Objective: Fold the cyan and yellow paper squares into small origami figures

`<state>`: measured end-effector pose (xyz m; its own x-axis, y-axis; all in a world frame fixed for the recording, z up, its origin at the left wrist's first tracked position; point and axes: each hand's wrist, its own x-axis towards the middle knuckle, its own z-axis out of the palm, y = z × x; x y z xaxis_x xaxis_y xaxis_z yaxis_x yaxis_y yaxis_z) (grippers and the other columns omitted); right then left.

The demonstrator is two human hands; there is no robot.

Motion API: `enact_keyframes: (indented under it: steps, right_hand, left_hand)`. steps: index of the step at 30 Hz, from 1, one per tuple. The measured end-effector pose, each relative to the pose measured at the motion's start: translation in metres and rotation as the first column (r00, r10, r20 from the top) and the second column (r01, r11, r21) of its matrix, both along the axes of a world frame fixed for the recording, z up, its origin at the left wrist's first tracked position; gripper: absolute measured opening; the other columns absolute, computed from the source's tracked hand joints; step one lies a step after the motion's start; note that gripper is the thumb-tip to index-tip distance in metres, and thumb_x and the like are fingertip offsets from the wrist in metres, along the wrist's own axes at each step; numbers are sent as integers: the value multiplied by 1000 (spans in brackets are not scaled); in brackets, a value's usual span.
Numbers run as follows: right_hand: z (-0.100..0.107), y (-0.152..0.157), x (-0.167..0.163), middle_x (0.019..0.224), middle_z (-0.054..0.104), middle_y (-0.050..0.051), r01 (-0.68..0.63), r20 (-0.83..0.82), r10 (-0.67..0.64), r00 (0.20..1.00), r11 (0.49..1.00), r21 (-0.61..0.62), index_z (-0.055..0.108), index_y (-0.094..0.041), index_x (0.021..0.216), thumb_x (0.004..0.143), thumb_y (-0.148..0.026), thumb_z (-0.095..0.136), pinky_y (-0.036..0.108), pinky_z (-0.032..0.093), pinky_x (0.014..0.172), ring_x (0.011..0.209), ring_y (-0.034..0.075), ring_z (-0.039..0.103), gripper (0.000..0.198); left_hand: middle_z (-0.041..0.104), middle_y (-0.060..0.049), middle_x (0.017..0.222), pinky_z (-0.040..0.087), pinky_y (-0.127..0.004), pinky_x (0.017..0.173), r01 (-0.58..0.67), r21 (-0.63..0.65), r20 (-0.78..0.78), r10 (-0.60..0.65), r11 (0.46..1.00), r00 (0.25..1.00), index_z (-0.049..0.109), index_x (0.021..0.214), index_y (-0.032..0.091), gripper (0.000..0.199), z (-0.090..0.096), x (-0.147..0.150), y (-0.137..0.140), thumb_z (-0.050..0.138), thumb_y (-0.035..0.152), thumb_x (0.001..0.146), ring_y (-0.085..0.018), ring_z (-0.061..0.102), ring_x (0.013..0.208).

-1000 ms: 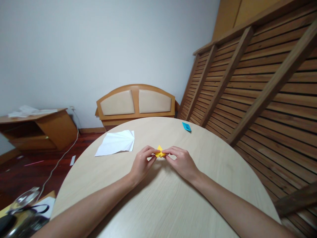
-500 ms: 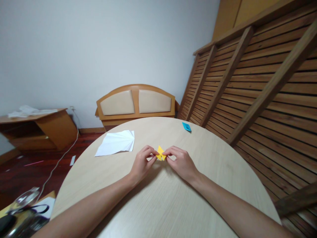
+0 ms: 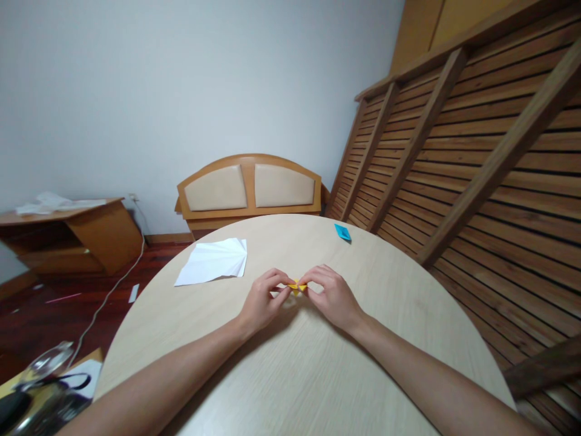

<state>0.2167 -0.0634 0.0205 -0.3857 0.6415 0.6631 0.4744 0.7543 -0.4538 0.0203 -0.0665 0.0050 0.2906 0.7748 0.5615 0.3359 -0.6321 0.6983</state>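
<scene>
A small piece of folded yellow paper [image 3: 297,286] is pinched between my two hands over the middle of the round table [image 3: 318,369]. My left hand [image 3: 267,297] is closed on its left side with thumb and forefinger. On the right side, my right hand [image 3: 332,293] grips it the same way. Fingertips cover part of the paper, so its full shape is hidden. Toward the far right of the table lies a folded blue paper piece [image 3: 342,233]. A creased white paper sheet [image 3: 213,261] rests to the left, beyond my left hand.
Behind the table stands a wooden headboard [image 3: 249,181] with pale panels. A slatted wooden frame [image 3: 454,181] leans along the right. At left are a low cabinet [image 3: 113,233], a white cable [image 3: 106,300] and, nearer, a glass-like pot [image 3: 49,360].
The yellow paper has tilted and looks flatter, its upper point no longer standing up between my fingers. Both hands stay almost in place and keep their pinch.
</scene>
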Motion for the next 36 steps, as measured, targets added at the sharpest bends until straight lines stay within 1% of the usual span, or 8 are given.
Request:
enact_keyframes:
  steps: [5, 9, 11, 14, 19, 24, 29, 36]
  right_hand:
    - [-1, 2, 0, 82, 71, 0, -3, -11, 3, 1000, 999, -42, 71, -21, 82, 81, -7, 69, 32, 46, 78, 84, 18, 61, 14]
    - [-3, 4, -2, 85, 71, 2, -15, -57, 9, 998, 994, -112, 71, -20, 83, 86, -17, 68, 32, 47, 78, 85, 19, 62, 6]
    - [-3, 4, -3, 87, 71, 4, -20, -89, 5, 996, 987, -162, 71, -20, 85, 88, -19, 66, 32, 48, 78, 85, 19, 63, 6]
    - [-3, 6, -2, 90, 72, 4, -28, -132, -3, 991, 973, -228, 73, -20, 90, 88, -16, 62, 31, 48, 79, 85, 18, 64, 12]
    - [-2, 7, -1, 92, 74, 4, -26, -157, -25, 987, 949, -314, 75, -21, 98, 89, -22, 61, 30, 49, 78, 85, 18, 66, 16]
    - [-2, 5, -2, 91, 74, 5, -62, -170, 3, 985, 936, -345, 75, -19, 99, 88, -24, 63, 30, 49, 77, 83, 18, 66, 17]
    - [-3, 5, -1, 91, 73, 4, -58, -166, 0, 986, 936, -346, 73, -19, 101, 87, -23, 63, 28, 49, 69, 77, 17, 64, 18]
    - [-6, 8, -1, 93, 72, 3, -55, -171, -9, 985, 929, -367, 71, -19, 103, 87, -22, 63, 27, 48, 69, 78, 15, 64, 19]
  left_hand:
    - [65, -7, 89, 54, -20, 62, -8, 4, -56, 8, 1000, 998, 70, 90, 16, 17, 1, 0, -1, 54, 23, 91, -14, 62, 81]
    - [64, -5, 82, 51, -20, 58, -61, 34, -88, 64, 998, 994, 69, 88, 16, 17, -1, 0, 2, 54, 24, 91, -13, 61, 75]
    - [66, -5, 82, 51, -21, 58, -91, 1, -72, 91, 996, 993, 69, 87, 15, 18, -2, 0, 3, 55, 27, 91, -14, 62, 74]
    - [69, -6, 83, 51, -22, 58, -117, -94, -19, 115, 989, 993, 69, 87, 14, 22, -2, 1, 4, 57, 33, 90, -15, 64, 74]
    - [69, -7, 83, 48, -21, 53, -116, -185, 41, 126, 976, 991, 68, 87, 13, 29, -1, 3, 4, 59, 40, 88, -16, 63, 72]
    - [68, -7, 83, 47, -20, 53, -89, -203, 26, 97, 975, 995, 66, 87, 13, 31, -4, 3, 5, 57, 42, 88, -16, 62, 73]
    - [71, -8, 84, 49, -23, 57, -80, -219, 32, 90, 972, 995, 69, 88, 13, 30, -5, 3, 7, 59, 42, 87, -17, 64, 74]
    - [73, -8, 87, 50, -26, 62, -74, -246, 27, 84, 966, 996, 71, 90, 14, 29, -3, 3, 7, 58, 40, 87, -18, 66, 77]
